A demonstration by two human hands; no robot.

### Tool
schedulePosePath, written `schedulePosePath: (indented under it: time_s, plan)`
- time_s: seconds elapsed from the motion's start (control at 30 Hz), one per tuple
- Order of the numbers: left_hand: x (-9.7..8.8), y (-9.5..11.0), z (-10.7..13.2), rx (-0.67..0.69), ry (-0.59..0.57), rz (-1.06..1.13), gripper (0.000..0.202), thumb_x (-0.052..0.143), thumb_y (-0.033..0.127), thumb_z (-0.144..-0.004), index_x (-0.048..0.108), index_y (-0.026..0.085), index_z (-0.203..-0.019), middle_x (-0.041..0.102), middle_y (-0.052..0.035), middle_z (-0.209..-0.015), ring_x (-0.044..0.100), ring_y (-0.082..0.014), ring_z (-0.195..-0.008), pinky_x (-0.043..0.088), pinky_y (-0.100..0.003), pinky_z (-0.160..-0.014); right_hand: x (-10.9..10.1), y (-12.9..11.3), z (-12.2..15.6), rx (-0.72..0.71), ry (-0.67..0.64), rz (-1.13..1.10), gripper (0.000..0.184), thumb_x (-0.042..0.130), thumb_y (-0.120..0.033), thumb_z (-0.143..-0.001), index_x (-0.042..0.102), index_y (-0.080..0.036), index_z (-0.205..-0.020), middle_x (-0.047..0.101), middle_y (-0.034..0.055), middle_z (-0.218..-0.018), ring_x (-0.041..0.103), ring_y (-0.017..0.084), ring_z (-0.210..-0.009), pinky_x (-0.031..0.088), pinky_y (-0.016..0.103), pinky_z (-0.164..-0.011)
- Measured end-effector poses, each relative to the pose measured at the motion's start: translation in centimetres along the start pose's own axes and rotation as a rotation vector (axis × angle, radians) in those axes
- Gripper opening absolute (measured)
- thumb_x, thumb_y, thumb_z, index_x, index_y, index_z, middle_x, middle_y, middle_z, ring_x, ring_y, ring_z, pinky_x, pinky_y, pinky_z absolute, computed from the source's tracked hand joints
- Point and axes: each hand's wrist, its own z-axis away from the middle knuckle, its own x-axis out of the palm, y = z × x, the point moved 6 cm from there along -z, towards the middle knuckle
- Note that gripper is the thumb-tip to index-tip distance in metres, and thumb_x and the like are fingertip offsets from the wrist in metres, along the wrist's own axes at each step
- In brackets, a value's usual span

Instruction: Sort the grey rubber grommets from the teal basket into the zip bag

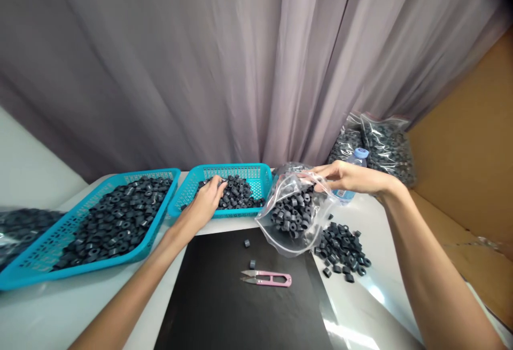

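My left hand (207, 200) reaches into the smaller blue basket (256, 175), fingers curled down among the dark ring-shaped parts (238, 194); what it grips is hidden. My right hand (348, 177) pinches the top edge of a clear plastic bag (294, 215) partly filled with the same dark rings, holding its mouth up above the black mat (240, 296).
A larger blue basket (48, 248) full of rings lies to the left. A loose pile of rings (344, 251) sits right of the bag. Pink thread snips (267, 278) and two stray rings lie on the mat. Filled bags (380, 144), a water bottle (355, 160), grey curtain behind.
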Motion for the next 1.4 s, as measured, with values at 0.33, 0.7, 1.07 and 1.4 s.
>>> schedulePosePath:
  time_s: [0.33,0.7,1.07,1.4]
  plan:
    - [-1.4,-0.6,0.9,-0.1,-0.013,0.0,0.02,0.041,0.043,-0.091,0.042,0.026,-0.082,0.058,-0.0009,-0.065,0.059,-0.0222,-0.061,0.044,-0.032,-0.064,0.3,-0.3,0.0,-0.004,-0.032,0.051,0.032,0.072,-0.039,-0.087,0.077,-0.027,-0.116,0.063,0.0028,-0.139,0.051,0.032,-0.135,0.039,0.047,-0.117]
    - [-2.8,6.0,2.0,-0.168,-0.076,0.279,0.032,0.045,0.049,-0.097,0.047,0.022,-0.081,0.058,0.0031,-0.07,0.054,-0.0113,-0.056,0.042,-0.024,-0.054,-0.7,1.9,0.1,0.052,0.171,-0.079,0.046,0.071,-0.053,-0.085,0.074,-0.025,-0.121,0.069,0.0064,-0.131,0.063,0.031,-0.122,0.047,0.045,-0.109]
    - [0.1,18.0,6.7,-0.715,-0.553,1.526,0.012,0.071,0.025,-0.089,0.062,0.017,-0.089,0.051,0.0006,-0.08,0.036,-0.0002,-0.05,0.025,-0.009,-0.04,-1.1,1.9,-0.6,0.024,0.237,-0.05,0.054,0.057,-0.061,-0.092,0.068,-0.026,-0.131,0.066,0.0038,-0.136,0.058,0.032,-0.127,0.043,0.048,-0.113]
    - [3.4,15.7,6.8,-0.881,-0.384,1.648,0.008,0.057,0.007,-0.094,0.06,0.01,-0.087,0.054,-0.0061,-0.087,0.047,-0.0021,-0.058,0.03,-0.008,-0.041,-0.1,0.6,-0.9,0.078,0.171,0.181,0.04,0.054,-0.043,-0.097,0.068,-0.025,-0.129,0.071,0.0048,-0.126,0.064,0.03,-0.116,0.051,0.042,-0.103]
